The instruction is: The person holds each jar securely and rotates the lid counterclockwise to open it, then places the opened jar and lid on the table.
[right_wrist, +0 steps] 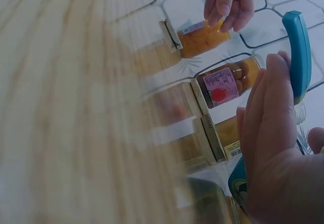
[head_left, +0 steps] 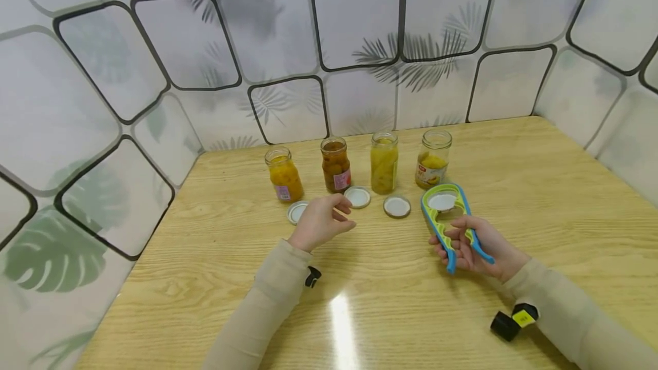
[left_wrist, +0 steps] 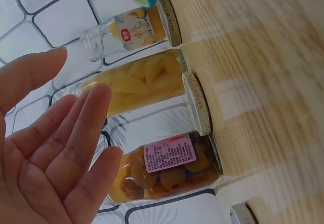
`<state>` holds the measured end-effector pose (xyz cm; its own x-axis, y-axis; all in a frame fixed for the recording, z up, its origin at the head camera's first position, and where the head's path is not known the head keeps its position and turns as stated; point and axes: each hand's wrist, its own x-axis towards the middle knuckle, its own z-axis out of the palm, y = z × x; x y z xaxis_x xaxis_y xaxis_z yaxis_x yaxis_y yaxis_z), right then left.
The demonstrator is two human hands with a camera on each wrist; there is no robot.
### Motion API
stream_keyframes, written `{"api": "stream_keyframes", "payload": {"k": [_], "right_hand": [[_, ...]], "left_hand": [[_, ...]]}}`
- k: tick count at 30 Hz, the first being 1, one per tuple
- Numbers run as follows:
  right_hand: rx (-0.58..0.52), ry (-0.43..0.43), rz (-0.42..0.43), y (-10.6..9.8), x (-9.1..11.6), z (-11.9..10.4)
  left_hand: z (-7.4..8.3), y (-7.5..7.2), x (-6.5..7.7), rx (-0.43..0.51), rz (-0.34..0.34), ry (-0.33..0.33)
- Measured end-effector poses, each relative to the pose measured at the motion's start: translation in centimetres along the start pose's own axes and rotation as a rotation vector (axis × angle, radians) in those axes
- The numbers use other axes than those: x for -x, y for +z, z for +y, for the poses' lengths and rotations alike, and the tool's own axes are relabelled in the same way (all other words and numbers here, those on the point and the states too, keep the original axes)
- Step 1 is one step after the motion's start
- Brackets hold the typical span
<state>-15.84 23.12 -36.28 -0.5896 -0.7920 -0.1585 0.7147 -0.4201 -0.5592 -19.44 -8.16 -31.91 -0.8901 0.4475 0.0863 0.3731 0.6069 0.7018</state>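
Observation:
My right hand point(head_left: 485, 250) holds a blue and green jar opener point(head_left: 438, 228) by its handles, thumb on one and fingers under the other. Through the opener's loop a white lid point(head_left: 441, 202) shows, in front of a partly filled jar point(head_left: 430, 175). Over the table, my left hand point(head_left: 319, 224) hangs with relaxed, slightly bent fingers and nothing in them. Near it lie a lid point(head_left: 296, 212) and another lid point(head_left: 358, 197). In the left wrist view, its fingers overlap the jar of yellow fruit point(left_wrist: 147, 77) behind.
Lidless jars stand in a row along the back: orange fruit point(head_left: 285, 180), brown fruit point(head_left: 336, 165), then the yellow and partly filled ones. One more lid point(head_left: 397, 206) lies before the yellow jar. A patterned wall covering point(head_left: 360, 96) rises behind the wooden table point(head_left: 216, 256).

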Motion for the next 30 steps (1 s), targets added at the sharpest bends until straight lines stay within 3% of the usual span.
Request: {"api": "stream_keyframes", "payload": {"k": [16, 19, 25, 30], "right_hand": [[0.084, -0.02, -0.082, 0.5, -0.1, -0.2], [0.138, -0.065, -0.044, 1.0, 0.1, -0.5], [0.314, -0.192, 0.117, 2.1, 0.7, -1.1], [0.396, -0.257, 0.116, 2.6, 1.3, -2.0]], "left_hand": [[-0.1, -0.1, 0.0, -0.027, -0.005, -0.011], [-0.1, -0.1, 0.0, -0.031, -0.004, -0.004], [-0.1, -0.2, -0.1, -0.026, -0.003, 0.001], [-0.3, -0.4, -0.1, -0.027, 0.002, 0.01]]}}
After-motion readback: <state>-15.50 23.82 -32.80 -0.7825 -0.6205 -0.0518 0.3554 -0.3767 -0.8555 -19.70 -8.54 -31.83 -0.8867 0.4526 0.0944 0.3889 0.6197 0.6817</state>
